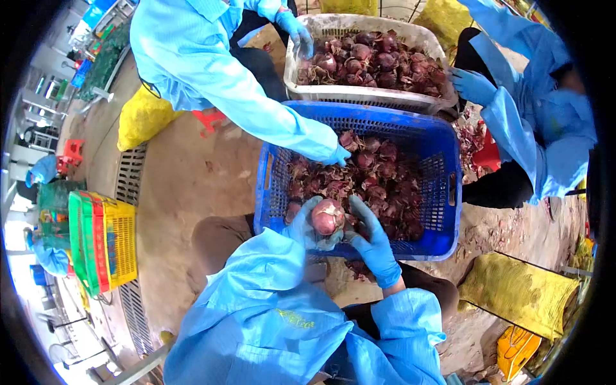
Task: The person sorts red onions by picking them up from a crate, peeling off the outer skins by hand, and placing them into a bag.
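Note:
A red onion, its skin partly pale, rests in my gloved left hand, the fingers curled around its side and underneath. Just to the right is my gloved right hand, its fingers stretched out and spread toward the onion; I see nothing held in it. Both hands are over the near edge of a blue plastic crate, where a heap of red onions with loose dry skins lies. A co-worker's gloved hand reaches into the same crate from the upper left.
Behind the blue crate stands a white crate of red onions, another co-worker's gloved hand at its right edge. Stacked coloured crates and a yellow sack are on the left. A yellow mesh sack lies at the right.

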`<state>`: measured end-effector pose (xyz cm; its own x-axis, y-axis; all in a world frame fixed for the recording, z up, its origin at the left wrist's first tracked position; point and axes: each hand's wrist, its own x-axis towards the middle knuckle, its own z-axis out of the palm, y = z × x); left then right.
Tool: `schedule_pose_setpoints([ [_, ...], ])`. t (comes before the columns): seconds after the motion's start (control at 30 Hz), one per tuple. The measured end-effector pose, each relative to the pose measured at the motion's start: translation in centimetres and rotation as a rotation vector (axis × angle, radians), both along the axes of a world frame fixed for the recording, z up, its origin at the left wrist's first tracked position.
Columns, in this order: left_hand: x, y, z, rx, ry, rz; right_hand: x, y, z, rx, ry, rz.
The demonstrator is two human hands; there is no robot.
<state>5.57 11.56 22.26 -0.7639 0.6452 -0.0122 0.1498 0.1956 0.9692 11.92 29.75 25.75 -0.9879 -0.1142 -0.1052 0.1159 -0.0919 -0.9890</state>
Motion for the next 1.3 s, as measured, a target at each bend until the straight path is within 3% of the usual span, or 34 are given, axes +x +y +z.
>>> schedule_pose_setpoints([
  [0.07,0.9,1.2,2.4,-0.032,0.082,-0.036,-0.2,-0.9,1.6,-0.08,-0.004,0.12],
  [0.13,1.3,2.2,4.2,-0.069,0.138,-0.068,-0.1,-1.2,2.2,-0.149,-0.013,0.074],
  [0.23,0.4,4.2,5.8,-0.081,0.16,-0.113,-0.5,1.3,1.7,0.008,0.112,-0.089],
  [0.3,-1.0,5.0,5.7,-0.014,0.031,-0.139,-1.2,4.7,3.0,-0.177,-0.046,-0.32],
  [0.33,-2.0,4.9,5.1,0.026,-0.089,-0.14,-1.2,7.1,3.8,-0.423,-0.042,-0.38],
  [0.4,-3.7,4.1,2.9,0.011,-0.417,0.012,-0.8,11.2,5.6,-0.494,-0.005,-0.583],
  [0.43,-4.9,3.6,1.0,-0.088,-0.53,0.097,0.3,14.2,5.4,-0.495,-0.015,-0.487],
  [0.5,-5.5,2.3,-6.5,-0.676,-0.052,0.133,2.0,16.2,6.0,-0.542,-0.071,-0.631],
  [0.53,-5.6,0.2,-14.3,-0.731,0.043,-0.022,2.5,16.8,5.7,-0.629,-0.092,-0.695],
  [0.63,-1.8,1.9,-15.4,-0.954,-0.173,-0.134,4.1,18.2,3.9,-0.889,-0.23,-0.786],
  [0.73,0.0,4.5,-17.3,-1.023,-0.266,-0.11,4.0,18.4,4.3,-0.858,-0.231,-0.875],
  [0.87,0.4,6.4,-18.7,-0.82,-0.593,0.08,3.6,18.5,5.3,-0.905,-0.176,-0.818],
  [0.9,0.5,6.6,-18.9,-0.653,-0.772,0.152,3.8,19.0,4.7,-0.926,-0.133,-0.632],
  [0.97,0.5,7.2,-17.6,-0.228,-1.23,0.319,3.7,19.1,4.5,-0.915,-0.178,-0.692],
  [1.03,0.4,7.6,-16.4,0.089,-1.522,0.425,3.4,18.5,4.7,-0.933,-0.222,-0.728],
  [1.07,0.5,7.7,-15.8,0.198,-1.62,0.458,2.9,17.9,4.8,-0.849,-0.306,-0.894],
  [1.17,-0.9,7.3,-10.8,0.268,-1.61,0.487,2.0,15.9,5.7,-0.802,-0.369,-0.903],
  [1.3,-2.0,6.2,-3.8,0.398,-1.556,0.521,2.1,14.6,3.8,-0.969,-0.356,-0.483],
])
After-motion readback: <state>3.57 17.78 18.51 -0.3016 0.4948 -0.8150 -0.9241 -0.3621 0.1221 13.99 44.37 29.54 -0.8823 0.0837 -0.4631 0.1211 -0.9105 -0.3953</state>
